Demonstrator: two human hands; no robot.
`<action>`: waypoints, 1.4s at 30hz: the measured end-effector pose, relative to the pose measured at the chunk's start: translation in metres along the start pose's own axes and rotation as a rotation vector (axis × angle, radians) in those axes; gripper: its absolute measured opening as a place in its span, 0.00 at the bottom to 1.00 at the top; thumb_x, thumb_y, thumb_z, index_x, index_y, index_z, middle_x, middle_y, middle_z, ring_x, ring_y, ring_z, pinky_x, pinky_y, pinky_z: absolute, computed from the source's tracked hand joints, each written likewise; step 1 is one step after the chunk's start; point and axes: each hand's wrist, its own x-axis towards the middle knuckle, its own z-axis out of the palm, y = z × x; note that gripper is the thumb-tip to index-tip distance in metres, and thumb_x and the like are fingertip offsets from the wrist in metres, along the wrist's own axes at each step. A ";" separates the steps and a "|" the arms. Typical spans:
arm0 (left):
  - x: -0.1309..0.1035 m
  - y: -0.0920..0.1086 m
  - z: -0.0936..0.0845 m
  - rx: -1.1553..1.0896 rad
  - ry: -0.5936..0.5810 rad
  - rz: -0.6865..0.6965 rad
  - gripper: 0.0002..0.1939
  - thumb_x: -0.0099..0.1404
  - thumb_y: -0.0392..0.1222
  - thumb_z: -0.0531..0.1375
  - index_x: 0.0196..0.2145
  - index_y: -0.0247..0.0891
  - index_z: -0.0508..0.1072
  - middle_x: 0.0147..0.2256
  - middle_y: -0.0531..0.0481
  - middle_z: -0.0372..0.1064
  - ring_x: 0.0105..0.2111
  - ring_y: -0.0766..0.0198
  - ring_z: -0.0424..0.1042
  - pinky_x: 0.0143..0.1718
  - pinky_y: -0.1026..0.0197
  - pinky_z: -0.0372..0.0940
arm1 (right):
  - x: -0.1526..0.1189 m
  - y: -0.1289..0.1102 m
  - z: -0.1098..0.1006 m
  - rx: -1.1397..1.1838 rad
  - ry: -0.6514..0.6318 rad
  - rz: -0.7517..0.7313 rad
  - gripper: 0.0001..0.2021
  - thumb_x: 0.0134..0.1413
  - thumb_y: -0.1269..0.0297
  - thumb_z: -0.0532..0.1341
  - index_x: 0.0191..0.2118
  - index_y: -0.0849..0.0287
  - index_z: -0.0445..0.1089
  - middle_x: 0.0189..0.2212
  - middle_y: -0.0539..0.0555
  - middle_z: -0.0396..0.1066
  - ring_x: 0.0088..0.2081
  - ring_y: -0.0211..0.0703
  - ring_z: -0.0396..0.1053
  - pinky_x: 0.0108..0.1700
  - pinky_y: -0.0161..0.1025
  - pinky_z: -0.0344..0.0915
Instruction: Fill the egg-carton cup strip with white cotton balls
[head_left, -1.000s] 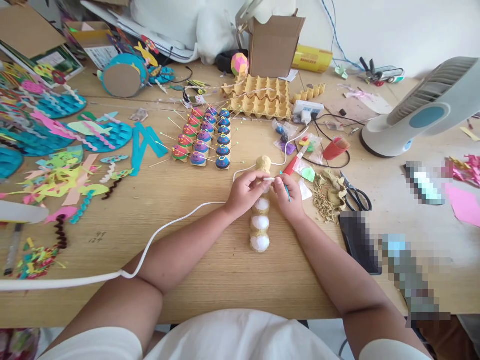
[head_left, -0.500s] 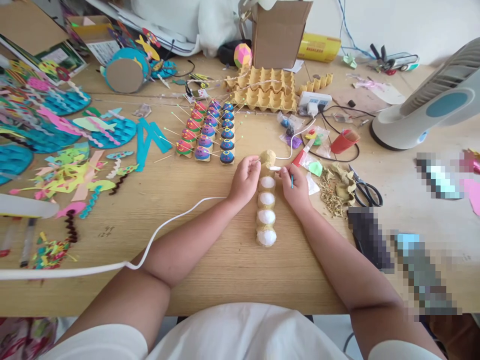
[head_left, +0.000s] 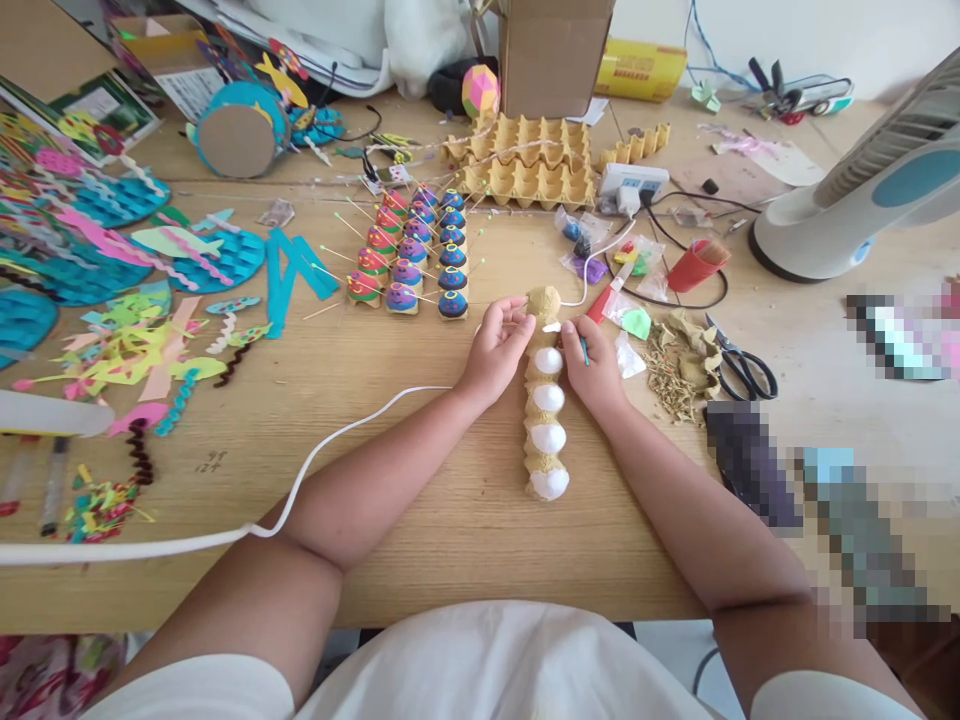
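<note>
**Tan carton strip (head_left: 533, 465) laid lengthwise on the tabletop (head_left: 420, 540)**

Far left on my feed, dark handwritten marks (head_left: 210, 461) sit on the wood, too small for me to read surely. Next come rows of painted domes (head_left: 406, 272). My left hand (head_left: 493, 352) has its fingertips at the strip's far end; I can't tell whether they grip it.

The strip lies between my hands, molded and bumpy, its texture rough. Four near bumps wear smooth white caps facing up; the farthest is bare tan. Its long axis runs nearly straight away from me.

My right hand (head_left: 596, 365) pinches a thin blue stick (head_left: 585, 351), with a small white piece (head_left: 552, 327) at its fingertips. Farther right, a yellow roll (head_left: 641, 70) carries red lettering I can't make out.
</note>
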 end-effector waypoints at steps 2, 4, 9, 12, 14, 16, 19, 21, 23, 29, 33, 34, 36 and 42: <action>-0.002 0.005 0.002 -0.029 -0.009 -0.007 0.36 0.65 0.72 0.72 0.57 0.45 0.72 0.46 0.49 0.75 0.43 0.63 0.79 0.47 0.60 0.74 | -0.001 -0.004 0.000 0.030 -0.002 -0.010 0.26 0.75 0.35 0.57 0.32 0.51 0.65 0.28 0.49 0.66 0.32 0.44 0.63 0.39 0.45 0.59; -0.003 0.009 0.004 -0.054 -0.020 -0.010 0.37 0.63 0.71 0.74 0.58 0.45 0.71 0.48 0.49 0.74 0.43 0.63 0.79 0.48 0.60 0.74 | -0.003 -0.007 0.000 0.032 0.000 -0.032 0.26 0.75 0.36 0.57 0.32 0.51 0.65 0.28 0.49 0.66 0.33 0.44 0.63 0.40 0.45 0.60; -0.005 0.012 0.005 -0.092 -0.058 -0.013 0.39 0.59 0.68 0.78 0.57 0.46 0.71 0.51 0.48 0.73 0.45 0.64 0.80 0.51 0.59 0.76 | -0.005 -0.012 0.000 0.034 0.020 -0.054 0.26 0.75 0.36 0.57 0.33 0.52 0.65 0.29 0.49 0.65 0.34 0.44 0.62 0.41 0.46 0.61; -0.005 0.012 0.005 -0.123 -0.080 -0.002 0.39 0.58 0.67 0.79 0.57 0.46 0.72 0.52 0.48 0.73 0.45 0.65 0.81 0.50 0.60 0.76 | -0.005 -0.013 0.000 0.056 0.035 -0.055 0.28 0.74 0.33 0.56 0.32 0.52 0.65 0.28 0.49 0.64 0.33 0.44 0.62 0.41 0.46 0.61; -0.006 0.013 0.006 -0.145 -0.096 -0.011 0.39 0.56 0.67 0.79 0.56 0.46 0.73 0.53 0.48 0.73 0.45 0.64 0.81 0.49 0.61 0.77 | -0.005 -0.014 0.001 0.068 0.050 -0.055 0.29 0.73 0.32 0.56 0.31 0.52 0.64 0.28 0.49 0.63 0.33 0.44 0.61 0.40 0.46 0.61; -0.006 0.014 0.005 -0.148 -0.112 -0.024 0.40 0.55 0.68 0.80 0.55 0.46 0.74 0.55 0.47 0.74 0.46 0.63 0.82 0.48 0.61 0.77 | -0.005 -0.014 0.001 0.087 0.059 -0.040 0.30 0.72 0.30 0.56 0.31 0.52 0.63 0.28 0.49 0.62 0.33 0.44 0.61 0.40 0.45 0.60; -0.007 0.016 0.004 -0.160 -0.157 -0.044 0.38 0.56 0.67 0.80 0.54 0.45 0.74 0.51 0.47 0.78 0.47 0.60 0.83 0.48 0.59 0.77 | -0.005 -0.015 0.001 0.112 0.054 -0.018 0.31 0.71 0.27 0.55 0.31 0.52 0.63 0.28 0.49 0.62 0.33 0.43 0.61 0.39 0.45 0.59; -0.007 0.016 0.004 -0.177 -0.187 -0.061 0.37 0.57 0.66 0.80 0.54 0.45 0.75 0.47 0.47 0.81 0.47 0.58 0.84 0.49 0.58 0.78 | -0.006 -0.016 0.001 0.103 0.050 -0.027 0.31 0.71 0.28 0.55 0.31 0.52 0.63 0.28 0.49 0.62 0.33 0.44 0.61 0.39 0.45 0.60; -0.007 0.016 0.003 -0.172 -0.194 -0.059 0.36 0.58 0.65 0.79 0.55 0.44 0.75 0.47 0.46 0.82 0.49 0.57 0.84 0.52 0.57 0.78 | -0.006 -0.017 0.001 0.082 0.049 -0.043 0.31 0.72 0.28 0.55 0.31 0.52 0.63 0.28 0.49 0.61 0.33 0.44 0.61 0.40 0.46 0.60; -0.007 0.015 0.004 -0.089 -0.110 0.043 0.30 0.64 0.66 0.75 0.52 0.41 0.82 0.56 0.42 0.78 0.54 0.57 0.81 0.58 0.56 0.76 | -0.007 -0.019 0.001 0.056 0.044 -0.055 0.30 0.73 0.29 0.55 0.31 0.51 0.62 0.28 0.49 0.61 0.35 0.45 0.61 0.42 0.46 0.61; -0.008 0.017 0.004 -0.018 -0.066 0.138 0.23 0.69 0.62 0.73 0.50 0.42 0.85 0.51 0.44 0.79 0.53 0.58 0.80 0.59 0.56 0.75 | -0.007 -0.019 0.002 0.066 0.037 -0.040 0.31 0.72 0.28 0.55 0.31 0.52 0.63 0.27 0.49 0.61 0.34 0.45 0.61 0.41 0.46 0.60; -0.008 0.018 0.004 -0.010 -0.065 0.149 0.22 0.69 0.62 0.73 0.50 0.42 0.85 0.51 0.44 0.79 0.52 0.58 0.80 0.59 0.56 0.75 | -0.007 -0.019 0.002 0.073 0.035 -0.036 0.31 0.72 0.28 0.55 0.31 0.52 0.63 0.27 0.49 0.61 0.33 0.44 0.61 0.40 0.46 0.60; -0.008 0.018 0.004 -0.007 -0.063 0.150 0.21 0.70 0.61 0.72 0.48 0.42 0.85 0.50 0.44 0.79 0.52 0.58 0.80 0.59 0.56 0.75 | -0.007 -0.020 0.001 0.089 0.030 -0.026 0.31 0.71 0.27 0.55 0.31 0.52 0.64 0.27 0.48 0.62 0.33 0.44 0.61 0.40 0.45 0.60; -0.008 0.016 0.005 -0.017 -0.040 0.156 0.22 0.69 0.64 0.72 0.44 0.42 0.83 0.47 0.45 0.80 0.50 0.59 0.80 0.59 0.56 0.75 | -0.007 -0.019 0.001 0.214 0.034 0.068 0.30 0.65 0.26 0.62 0.33 0.51 0.67 0.29 0.48 0.65 0.33 0.43 0.62 0.39 0.43 0.63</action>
